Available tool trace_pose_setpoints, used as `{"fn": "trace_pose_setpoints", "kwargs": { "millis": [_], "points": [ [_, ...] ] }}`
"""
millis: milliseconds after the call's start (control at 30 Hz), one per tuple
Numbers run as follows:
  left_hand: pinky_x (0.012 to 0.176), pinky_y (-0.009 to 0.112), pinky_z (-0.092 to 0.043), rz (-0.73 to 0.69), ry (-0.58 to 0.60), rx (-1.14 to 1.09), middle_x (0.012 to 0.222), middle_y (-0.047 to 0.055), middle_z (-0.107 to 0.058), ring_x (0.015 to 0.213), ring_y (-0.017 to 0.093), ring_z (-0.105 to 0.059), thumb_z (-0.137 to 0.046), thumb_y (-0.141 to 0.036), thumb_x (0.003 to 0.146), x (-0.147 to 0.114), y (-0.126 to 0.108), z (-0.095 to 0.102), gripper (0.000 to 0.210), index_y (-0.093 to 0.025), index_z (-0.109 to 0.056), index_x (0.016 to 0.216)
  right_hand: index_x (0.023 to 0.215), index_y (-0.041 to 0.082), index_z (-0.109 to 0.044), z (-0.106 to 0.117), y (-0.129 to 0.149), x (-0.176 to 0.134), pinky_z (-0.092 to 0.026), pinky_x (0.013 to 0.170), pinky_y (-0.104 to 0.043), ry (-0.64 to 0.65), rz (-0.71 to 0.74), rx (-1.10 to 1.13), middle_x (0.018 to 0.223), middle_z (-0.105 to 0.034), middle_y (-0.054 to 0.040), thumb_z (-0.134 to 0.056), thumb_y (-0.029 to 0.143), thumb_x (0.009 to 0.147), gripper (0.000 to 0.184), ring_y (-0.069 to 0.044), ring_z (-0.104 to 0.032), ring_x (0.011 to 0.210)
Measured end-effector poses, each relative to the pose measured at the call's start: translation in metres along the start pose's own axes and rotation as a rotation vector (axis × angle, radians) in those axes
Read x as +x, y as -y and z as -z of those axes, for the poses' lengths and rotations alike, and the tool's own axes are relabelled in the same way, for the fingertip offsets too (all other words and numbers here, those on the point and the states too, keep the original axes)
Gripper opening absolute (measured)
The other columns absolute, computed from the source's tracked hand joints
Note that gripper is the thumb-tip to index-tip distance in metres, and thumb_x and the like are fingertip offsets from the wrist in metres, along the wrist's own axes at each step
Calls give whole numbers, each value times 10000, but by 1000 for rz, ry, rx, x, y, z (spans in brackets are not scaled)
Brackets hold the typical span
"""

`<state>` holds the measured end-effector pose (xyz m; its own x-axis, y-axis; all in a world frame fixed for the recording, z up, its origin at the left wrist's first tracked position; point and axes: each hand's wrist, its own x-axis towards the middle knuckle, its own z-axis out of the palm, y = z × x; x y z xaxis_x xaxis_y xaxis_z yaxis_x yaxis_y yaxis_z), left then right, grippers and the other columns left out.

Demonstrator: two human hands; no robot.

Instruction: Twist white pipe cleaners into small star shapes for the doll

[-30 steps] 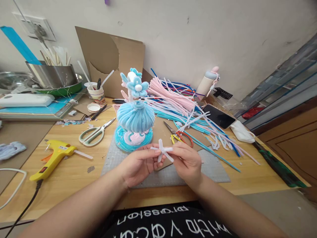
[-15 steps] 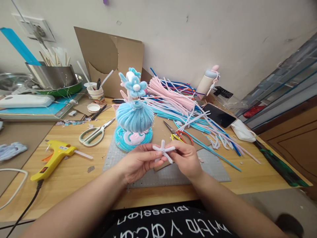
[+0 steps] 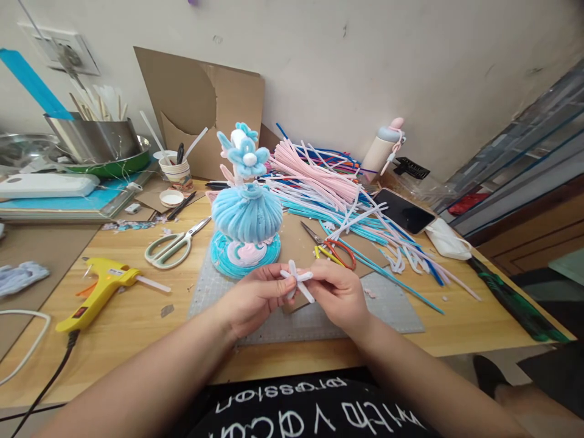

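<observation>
A small white pipe-cleaner star (image 3: 298,278) with several stubby arms sits between my hands over the grey cutting mat. My left hand (image 3: 258,299) pinches it from the left, thumb on top near its centre. My right hand (image 3: 340,293) has its fingers closed at the tip of the star's right arm; the fingertips partly hide it. Just beyond my hands stands a blue pipe-cleaner figure (image 3: 247,213) with a pleated skirt, a flower on top and a round blue-and-pink base. Orange-and-yellow-handled scissors (image 3: 337,254) lie beyond my right hand.
A yellow glue gun (image 3: 103,286) and pale green scissors (image 3: 171,248) lie to the left. Pink, white and blue pipe cleaners (image 3: 314,173) are heaped behind, beside a phone (image 3: 404,211) and a bottle (image 3: 383,149). Another person's leg (image 3: 524,407) shows at lower right.
The star has turned slightly and shifted a little left in my hands. My right hand has moved slightly left along with it. A person's leg has come into view at lower right.
</observation>
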<state>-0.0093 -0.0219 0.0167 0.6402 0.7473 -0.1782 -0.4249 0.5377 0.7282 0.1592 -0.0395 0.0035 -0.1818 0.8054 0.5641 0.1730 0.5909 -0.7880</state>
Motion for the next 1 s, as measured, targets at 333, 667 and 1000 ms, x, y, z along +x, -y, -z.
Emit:
{"fn": "trace_pose_setpoints", "kwargs": {
  "millis": [333, 667, 1000],
  "points": [
    [601, 168, -446, -1, -51, -35, 674, 1, -614, 600, 64, -558, -738, -163, 695, -2, -4, -4, 126, -103, -641, 749, 978, 223, -652, -4, -1, -4, -486, 647, -256, -7, -67, 117, 830, -642, -26, -576, 145, 822, 190, -136, -597, 740],
    [609, 189, -444, -157, -80, 65, 697, -11, -621, 633, 78, -568, -748, -169, 684, 0, -2, -9, 175, -130, -597, 763, 755, 219, -682, -9, -7, -2, -498, 636, -257, -127, -376, 404, 727, -681, 8, -752, 218, 673, 107, -130, -611, 665],
    [682, 187, -439, -300, -99, 128, 739, -30, -601, 703, 73, -562, -773, -121, 643, 1, 2, -6, 318, -172, -599, 905, 738, 198, -687, -11, -8, -3, -281, 445, -186, -113, -656, 692, 596, -554, 27, -766, 330, 652, 175, -64, -387, 483]
  ]
}}
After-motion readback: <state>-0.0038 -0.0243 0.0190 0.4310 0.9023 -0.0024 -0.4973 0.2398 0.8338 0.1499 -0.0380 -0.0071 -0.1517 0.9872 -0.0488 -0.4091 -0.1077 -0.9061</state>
